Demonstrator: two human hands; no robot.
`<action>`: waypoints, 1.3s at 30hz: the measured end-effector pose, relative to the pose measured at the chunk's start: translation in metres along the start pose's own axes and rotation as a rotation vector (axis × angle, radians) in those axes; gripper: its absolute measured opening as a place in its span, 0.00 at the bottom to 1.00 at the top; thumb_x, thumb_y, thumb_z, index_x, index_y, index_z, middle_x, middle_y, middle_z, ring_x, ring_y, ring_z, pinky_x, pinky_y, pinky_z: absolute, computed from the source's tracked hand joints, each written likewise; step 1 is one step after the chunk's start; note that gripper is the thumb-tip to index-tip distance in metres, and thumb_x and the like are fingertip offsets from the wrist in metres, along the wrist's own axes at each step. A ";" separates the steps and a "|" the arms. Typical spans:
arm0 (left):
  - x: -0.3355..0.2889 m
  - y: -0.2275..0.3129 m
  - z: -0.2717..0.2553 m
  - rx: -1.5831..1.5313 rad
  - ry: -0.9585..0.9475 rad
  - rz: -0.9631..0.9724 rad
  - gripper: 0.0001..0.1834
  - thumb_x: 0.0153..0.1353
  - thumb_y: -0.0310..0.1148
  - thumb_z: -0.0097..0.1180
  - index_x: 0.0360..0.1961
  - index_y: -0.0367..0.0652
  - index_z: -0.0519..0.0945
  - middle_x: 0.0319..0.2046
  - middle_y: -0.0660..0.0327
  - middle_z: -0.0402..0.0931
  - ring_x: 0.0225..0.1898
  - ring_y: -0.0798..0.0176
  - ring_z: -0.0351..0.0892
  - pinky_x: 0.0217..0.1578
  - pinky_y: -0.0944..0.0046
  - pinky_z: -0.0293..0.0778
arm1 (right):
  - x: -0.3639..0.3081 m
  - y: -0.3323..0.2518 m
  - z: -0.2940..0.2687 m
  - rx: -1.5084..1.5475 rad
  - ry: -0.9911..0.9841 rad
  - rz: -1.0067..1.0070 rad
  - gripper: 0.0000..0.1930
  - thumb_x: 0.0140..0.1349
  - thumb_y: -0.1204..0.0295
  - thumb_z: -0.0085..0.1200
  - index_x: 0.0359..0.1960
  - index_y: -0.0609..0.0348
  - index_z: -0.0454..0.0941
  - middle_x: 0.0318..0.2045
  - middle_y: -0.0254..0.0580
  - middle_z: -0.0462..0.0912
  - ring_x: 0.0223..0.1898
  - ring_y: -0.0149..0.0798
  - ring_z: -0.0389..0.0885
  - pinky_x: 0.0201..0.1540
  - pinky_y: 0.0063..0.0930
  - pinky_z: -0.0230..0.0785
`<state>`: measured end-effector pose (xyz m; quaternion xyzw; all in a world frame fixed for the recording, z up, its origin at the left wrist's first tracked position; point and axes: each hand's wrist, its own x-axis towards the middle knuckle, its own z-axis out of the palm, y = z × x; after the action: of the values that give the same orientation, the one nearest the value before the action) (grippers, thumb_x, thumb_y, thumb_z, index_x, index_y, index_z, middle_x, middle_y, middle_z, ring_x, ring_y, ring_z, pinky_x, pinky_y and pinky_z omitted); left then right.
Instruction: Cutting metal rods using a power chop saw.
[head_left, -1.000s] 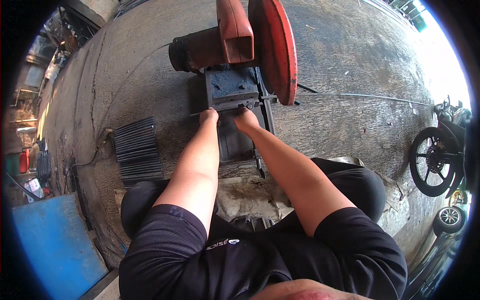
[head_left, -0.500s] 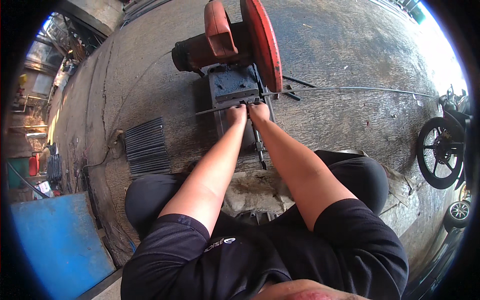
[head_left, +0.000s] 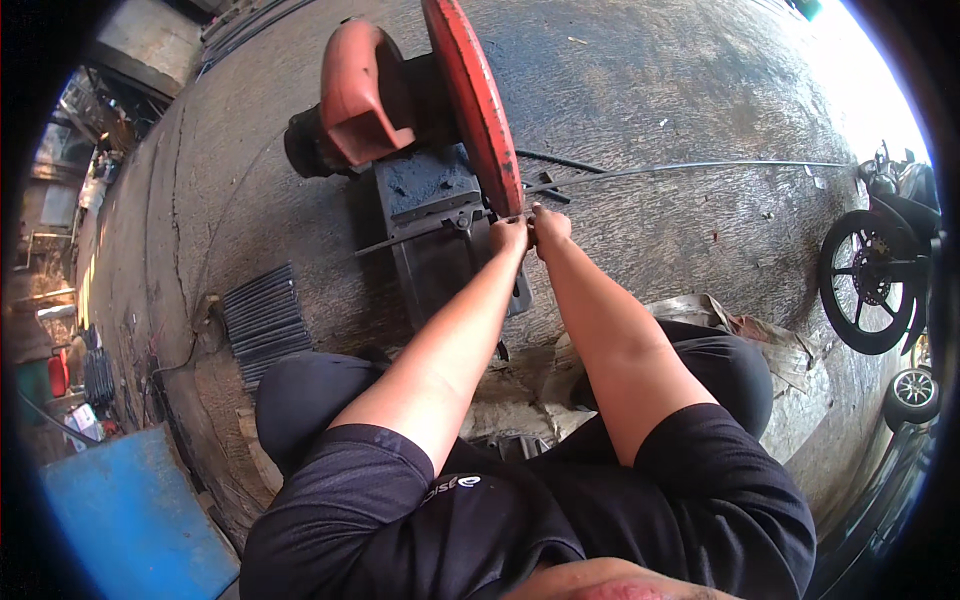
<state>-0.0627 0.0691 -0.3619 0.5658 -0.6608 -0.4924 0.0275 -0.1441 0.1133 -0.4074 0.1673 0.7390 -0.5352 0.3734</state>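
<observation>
well to the right of the hands (head_left: 551, 230) stands a motorcycle (head_left: 912, 205) with a black spoked wheel (head_left: 873, 281), and below that a smaller silver-spoked wheel (head_left: 914, 390). a crumpled sheet (head_left: 788, 372) lies lower right of the hands, a blue panel (head_left: 135, 515) far to their lower left.

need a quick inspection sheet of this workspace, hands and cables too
surface: textured floor, dark-stained in places
job's things: red cut-off saw on its base; thin metal rod extending away to its right
clutter: dark rods laid side by side, left of the saw
hands: left hand and right hand close together by the guard's lower end; hold unclear
cables: dark cable on floor, left
surroundings: blue panel left, black wheel right
</observation>
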 end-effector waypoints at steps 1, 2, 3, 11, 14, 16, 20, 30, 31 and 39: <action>0.006 0.000 0.007 0.005 -0.008 -0.001 0.23 0.52 0.52 0.54 0.40 0.48 0.84 0.40 0.51 0.81 0.44 0.49 0.79 0.46 0.57 0.73 | 0.004 -0.004 -0.004 0.024 -0.021 -0.004 0.18 0.58 0.60 0.56 0.41 0.63 0.77 0.39 0.49 0.81 0.32 0.40 0.80 0.31 0.33 0.71; 0.013 -0.001 0.014 0.014 0.058 -0.049 0.23 0.53 0.52 0.53 0.40 0.46 0.84 0.40 0.50 0.81 0.44 0.49 0.79 0.46 0.57 0.72 | 0.007 -0.009 -0.008 0.054 -0.062 0.047 0.18 0.58 0.60 0.56 0.43 0.62 0.76 0.39 0.48 0.81 0.31 0.42 0.79 0.32 0.34 0.71; 0.019 -0.002 0.022 0.018 0.107 -0.108 0.23 0.54 0.52 0.52 0.40 0.45 0.83 0.39 0.49 0.81 0.45 0.49 0.79 0.46 0.57 0.72 | 0.009 -0.013 -0.011 0.077 -0.099 0.092 0.19 0.58 0.60 0.55 0.45 0.61 0.76 0.39 0.47 0.80 0.30 0.44 0.79 0.34 0.34 0.72; 0.046 -0.026 0.049 -0.147 0.129 0.020 0.19 0.56 0.46 0.51 0.32 0.38 0.79 0.24 0.55 0.77 0.27 0.59 0.78 0.29 0.60 0.74 | 0.034 -0.052 0.005 0.567 -0.144 0.303 0.15 0.61 0.60 0.54 0.46 0.51 0.71 0.41 0.39 0.75 0.42 0.44 0.74 0.46 0.44 0.71; 0.048 -0.038 0.039 -0.483 -0.109 -0.062 0.16 0.57 0.45 0.53 0.32 0.43 0.77 0.21 0.59 0.75 0.20 0.65 0.76 0.21 0.64 0.71 | 0.046 -0.055 0.019 0.699 0.012 0.362 0.15 0.63 0.62 0.52 0.47 0.55 0.73 0.43 0.45 0.75 0.44 0.43 0.76 0.41 0.47 0.74; 0.048 -0.041 0.025 -0.262 -0.085 -0.059 0.22 0.54 0.50 0.55 0.37 0.41 0.80 0.26 0.53 0.80 0.23 0.62 0.80 0.27 0.59 0.74 | 0.051 -0.046 0.022 0.666 0.128 0.347 0.21 0.60 0.61 0.55 0.51 0.59 0.70 0.49 0.45 0.74 0.49 0.45 0.74 0.47 0.43 0.71; 0.023 -0.028 0.003 -0.293 0.024 0.043 0.18 0.52 0.45 0.57 0.30 0.38 0.82 0.19 0.55 0.79 0.23 0.61 0.81 0.26 0.61 0.74 | 0.058 -0.038 0.010 0.384 0.006 0.205 0.22 0.59 0.60 0.55 0.52 0.59 0.70 0.50 0.43 0.76 0.52 0.44 0.75 0.51 0.36 0.70; -0.016 -0.017 -0.016 -0.265 -0.178 0.030 0.16 0.56 0.40 0.52 0.22 0.37 0.79 0.16 0.60 0.77 0.17 0.63 0.79 0.21 0.62 0.73 | 0.009 -0.055 -0.033 -1.550 0.070 -0.702 0.16 0.66 0.61 0.40 0.42 0.57 0.78 0.40 0.46 0.81 0.44 0.47 0.80 0.44 0.34 0.73; -0.017 -0.020 -0.019 -0.259 -0.154 0.053 0.16 0.56 0.40 0.52 0.22 0.37 0.79 0.16 0.60 0.77 0.17 0.63 0.79 0.21 0.62 0.73 | 0.004 -0.050 -0.033 -1.555 0.063 -0.703 0.16 0.66 0.61 0.40 0.42 0.57 0.78 0.40 0.46 0.81 0.44 0.47 0.80 0.44 0.34 0.73; -0.028 -0.051 -0.052 -0.603 0.041 -0.034 0.23 0.64 0.50 0.47 0.26 0.37 0.74 0.18 0.57 0.75 0.10 0.62 0.72 0.10 0.61 0.69 | -0.063 -0.022 0.005 -1.281 -0.198 -0.775 0.16 0.66 0.60 0.39 0.42 0.53 0.77 0.40 0.45 0.82 0.43 0.46 0.81 0.42 0.35 0.75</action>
<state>0.0150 0.0650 -0.3557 0.5530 -0.4744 -0.6553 0.1995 -0.1142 0.1106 -0.3473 -0.4035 0.8745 -0.1065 0.2473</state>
